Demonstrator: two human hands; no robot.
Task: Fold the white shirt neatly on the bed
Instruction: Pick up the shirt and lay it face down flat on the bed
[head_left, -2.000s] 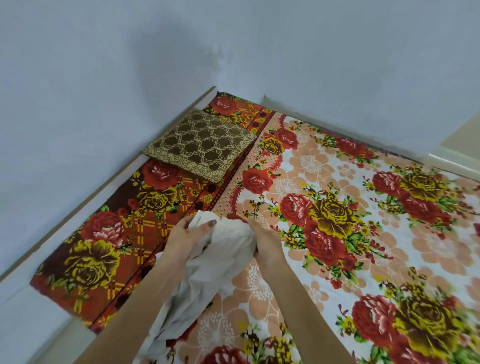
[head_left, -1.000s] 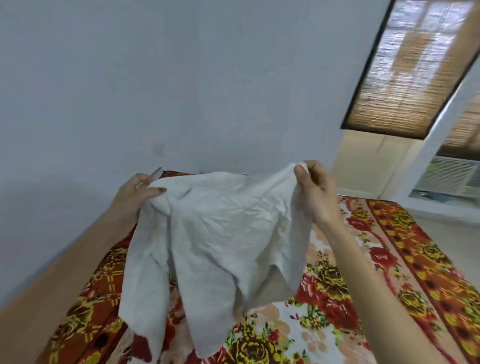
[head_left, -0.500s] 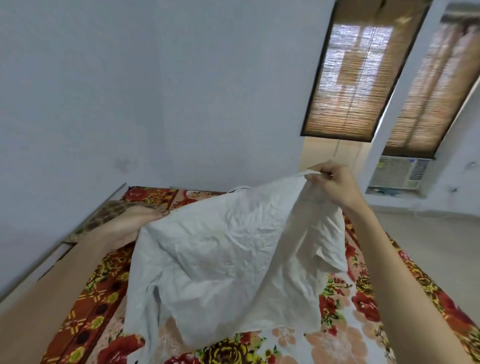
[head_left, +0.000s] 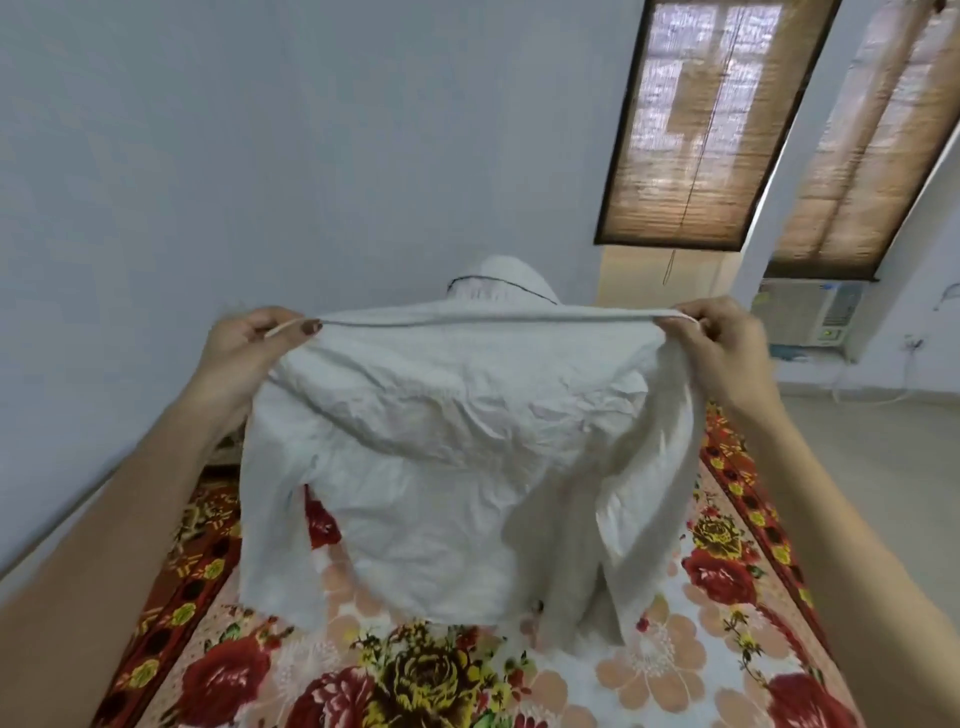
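White shirt (head_left: 457, 467) now taut between hands (head_left: 244, 345) (head_left: 724, 340)

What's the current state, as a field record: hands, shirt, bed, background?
garment: crumpled white fabric shirt, held up, top edge stretched taut
left hand: pinches one end of that edge
right hand: pinches the other end
bed: red-and-yellow floral bedsheet, below the shirt
fold: not yet started
background: brown woven window blinds

This is a home bedroom: a red, yellow and white floral-sheeted bed (head_left: 649, 670), pale blue painted walls (head_left: 311, 130), brown woven bamboo window blinds (head_left: 696, 119), and a white window air conditioner (head_left: 810, 317).
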